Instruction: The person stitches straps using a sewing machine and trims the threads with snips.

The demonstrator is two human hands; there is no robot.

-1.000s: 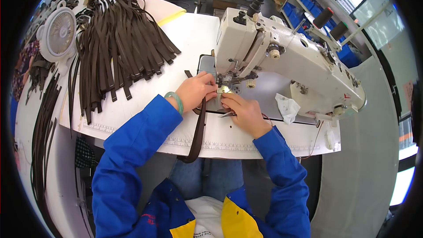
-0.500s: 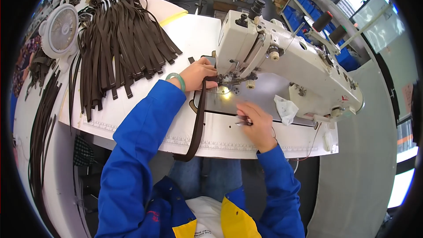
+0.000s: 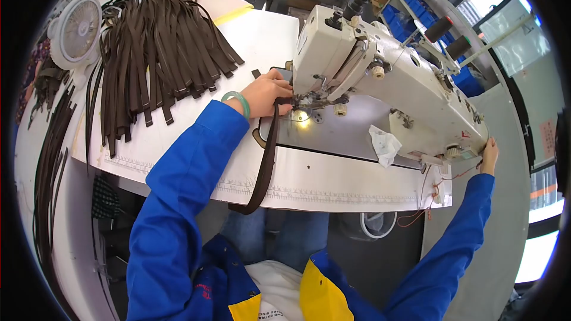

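Observation:
My left hand [image 3: 267, 95] is closed on a dark brown strap [image 3: 267, 163] beside the needle area of a white sewing machine [image 3: 398, 71]. The strap hangs from my fingers over the table's front edge. A lit spot shows on the metal plate [image 3: 333, 134] just right of that hand. Far to the right, my right hand [image 3: 490, 153] reaches up at the machine's end, by the handwheel side. Its fingers are partly hidden behind the machine, so their grip cannot be made out. Below it hangs a reddish cord [image 3: 433, 193].
A large bundle of brown straps [image 3: 157, 47] lies at the left, near a white fan [image 3: 77, 32]. More straps [image 3: 50, 193] hang further left. A crumpled white cloth [image 3: 385, 144] rests on the machine bed. Thread spools [image 3: 439, 28] stand behind, and a bin [image 3: 378, 226] is below.
My right hand has left the needle area with the small metal tool and moved far right to the machine's end. The tool is no longer visible. My left hand stays at the strap.

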